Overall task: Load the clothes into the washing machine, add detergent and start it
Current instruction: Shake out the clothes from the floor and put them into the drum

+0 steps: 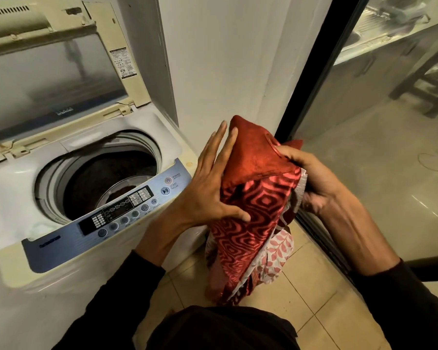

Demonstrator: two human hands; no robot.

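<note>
We hold the red patterned woven cloth bundle [258, 198] upright, long axis vertical: left hand [210, 190] flat against its side, right hand [311, 178] gripping its opposite edge, beside the open white top-loading washing machine [68, 173].

A plain white wall [225, 59] is standing just beside the machine, running down to pale beige floor tiles [314, 299]. To the right, a black-framed sliding glass door [339, 72] is showing a room beyond, where a dark wooden stool [430, 82] is sitting near a long steel-topped counter [389, 29]. Thin looping cables [432, 162] are lying on that far floor.
</note>
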